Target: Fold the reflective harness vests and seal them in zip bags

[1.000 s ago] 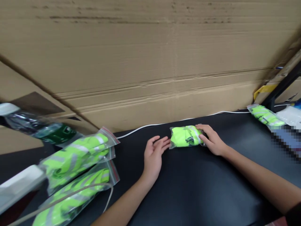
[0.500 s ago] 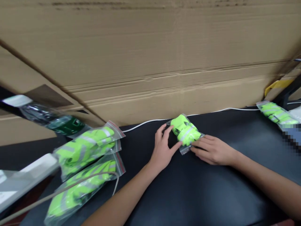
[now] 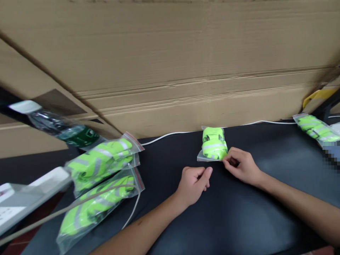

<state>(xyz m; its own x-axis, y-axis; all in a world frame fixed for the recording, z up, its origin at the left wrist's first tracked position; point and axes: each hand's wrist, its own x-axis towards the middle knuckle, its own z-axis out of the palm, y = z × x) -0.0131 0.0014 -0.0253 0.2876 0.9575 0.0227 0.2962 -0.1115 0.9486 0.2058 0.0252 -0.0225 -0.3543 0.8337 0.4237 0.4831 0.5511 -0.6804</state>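
A clear zip bag holding a folded neon-yellow reflective vest (image 3: 214, 141) lies on the black table by the cardboard wall, its flap edge toward me. The thumb and forefinger of my right hand (image 3: 242, 165) pinch the bag's near right corner. My left hand (image 3: 193, 185) is closed in a loose fist just below the bag, apart from it, with nothing visible in the fingers. To the left lie two more bagged vests, the upper (image 3: 101, 161) and the lower (image 3: 97, 205). Another bagged vest (image 3: 316, 128) rests at the far right.
A plastic bottle with a green label (image 3: 77, 135) leans at the left. A white power strip (image 3: 39, 191) sits at the left edge, and a grey cable (image 3: 87, 202) crosses the lower bag. A white cable (image 3: 170, 134) runs along the cardboard wall (image 3: 170, 53).
My left hand has let go of the bagged vest, drawn back toward me and closed. The bag has turned straighter, and my right hand now pinches its corner.
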